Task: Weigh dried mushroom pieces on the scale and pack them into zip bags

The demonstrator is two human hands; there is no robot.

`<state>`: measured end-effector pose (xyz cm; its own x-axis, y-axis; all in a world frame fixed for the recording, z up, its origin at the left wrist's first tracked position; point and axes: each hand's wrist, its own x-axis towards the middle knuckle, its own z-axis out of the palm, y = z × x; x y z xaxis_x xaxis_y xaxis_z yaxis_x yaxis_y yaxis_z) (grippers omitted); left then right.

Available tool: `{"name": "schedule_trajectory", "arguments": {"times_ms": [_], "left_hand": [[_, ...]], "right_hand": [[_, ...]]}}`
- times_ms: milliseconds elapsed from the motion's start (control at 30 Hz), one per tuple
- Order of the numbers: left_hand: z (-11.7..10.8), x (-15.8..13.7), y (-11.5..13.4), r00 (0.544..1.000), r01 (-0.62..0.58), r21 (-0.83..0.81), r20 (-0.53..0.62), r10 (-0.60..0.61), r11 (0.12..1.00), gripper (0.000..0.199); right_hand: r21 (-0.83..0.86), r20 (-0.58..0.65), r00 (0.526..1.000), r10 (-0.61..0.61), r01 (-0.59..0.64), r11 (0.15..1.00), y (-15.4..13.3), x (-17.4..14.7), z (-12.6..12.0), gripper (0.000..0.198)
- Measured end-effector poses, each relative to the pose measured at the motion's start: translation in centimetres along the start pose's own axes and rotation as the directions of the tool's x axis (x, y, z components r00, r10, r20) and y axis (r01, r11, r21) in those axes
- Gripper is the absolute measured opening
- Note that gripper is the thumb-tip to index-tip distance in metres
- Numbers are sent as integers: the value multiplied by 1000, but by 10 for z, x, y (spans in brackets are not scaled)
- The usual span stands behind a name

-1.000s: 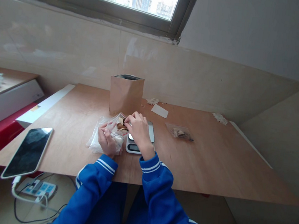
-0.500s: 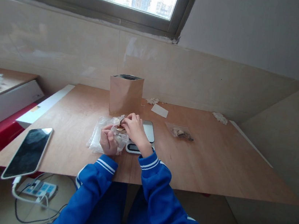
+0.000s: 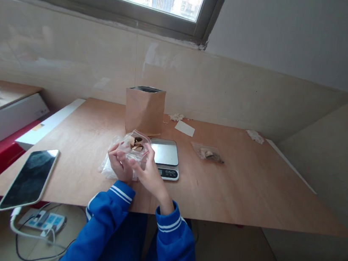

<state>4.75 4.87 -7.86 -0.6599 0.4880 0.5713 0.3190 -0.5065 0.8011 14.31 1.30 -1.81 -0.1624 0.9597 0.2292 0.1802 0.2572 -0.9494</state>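
Note:
A clear zip bag [image 3: 140, 155] is cupped between both hands over the near middle of the table. Pale and dark-edged dried slices [image 3: 136, 143] show inside it; their exact kind I cannot make out. My left hand [image 3: 118, 167] is closed around the bag's left side. Against its right side, my right hand [image 3: 149, 175] grips with thumb and fingers. Flat clear plastic bags [image 3: 106, 168] lie under and beside the left hand. Just right of the hands sits a kitchen scale [image 3: 165, 153], its plate bare and its display partly hidden by my right hand.
An open brown paper bag [image 3: 144, 113] stands upright behind the hands. To the right lies another filled clear bag [image 3: 208, 154]. A white card [image 3: 185, 128] and crumpled scraps [image 3: 255, 136] are farther back. A phone [image 3: 29, 180] on a cable overhangs the front left edge.
My right hand has left the slices at the bag's mouth and moved down and back to the bag's right side. More of the scale's plate and buttons now shows.

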Motion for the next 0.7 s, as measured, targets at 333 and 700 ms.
{"name": "schedule_trajectory", "arguments": {"times_ms": [333, 700], "left_hand": [[-3, -3, 2, 947, -280, -108, 134, 292, 954, 16], [-4, -2, 9, 821, 160, -144, 569, -50, 977, 43]], "right_hand": [[34, -165, 977, -134, 141, 989, -3, -3, -13, 35], [160, -499, 866, -25, 120, 980, 4, -18, -62, 29]]}}
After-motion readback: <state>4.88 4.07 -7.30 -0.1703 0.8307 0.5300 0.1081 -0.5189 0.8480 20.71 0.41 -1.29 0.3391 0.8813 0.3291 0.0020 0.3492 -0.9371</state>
